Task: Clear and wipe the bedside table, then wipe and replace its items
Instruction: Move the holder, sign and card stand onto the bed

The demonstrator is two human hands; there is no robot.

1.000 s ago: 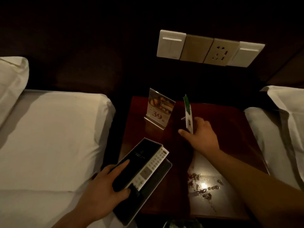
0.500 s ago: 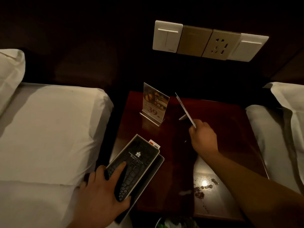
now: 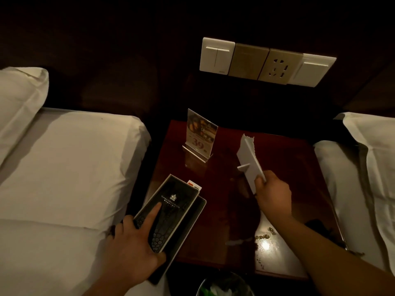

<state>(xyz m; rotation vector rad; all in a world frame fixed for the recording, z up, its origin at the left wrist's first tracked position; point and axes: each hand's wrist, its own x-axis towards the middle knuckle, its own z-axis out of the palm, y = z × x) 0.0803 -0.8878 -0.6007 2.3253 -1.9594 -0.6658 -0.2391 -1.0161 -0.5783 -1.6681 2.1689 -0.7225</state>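
Note:
The dark red bedside table (image 3: 284,167) stands between two beds. My left hand (image 3: 132,244) grips a black folder (image 3: 175,201) stacked on a dark tray (image 3: 192,218) at the table's front left corner, index finger stretched on the cover; a remote's tip (image 3: 194,185) peeks out from under the folder. My right hand (image 3: 272,193) holds a white card stand (image 3: 249,162) tilted above the table's middle, its plain back facing me. A clear menu stand (image 3: 201,135) marked 39 is upright at the back left of the table.
A white bed (image 3: 64,167) lies to the left, another bed (image 3: 363,167) to the right. A switch and socket panel (image 3: 265,61) is on the dark wall behind. Small crumbs (image 3: 264,236) and a light glare lie on the table's front. A bin (image 3: 222,285) sits below the front edge.
My right hand lifted the white card and tilted it back, so its blank side shows. My left hand slid the folder over the remote, covering most of it.

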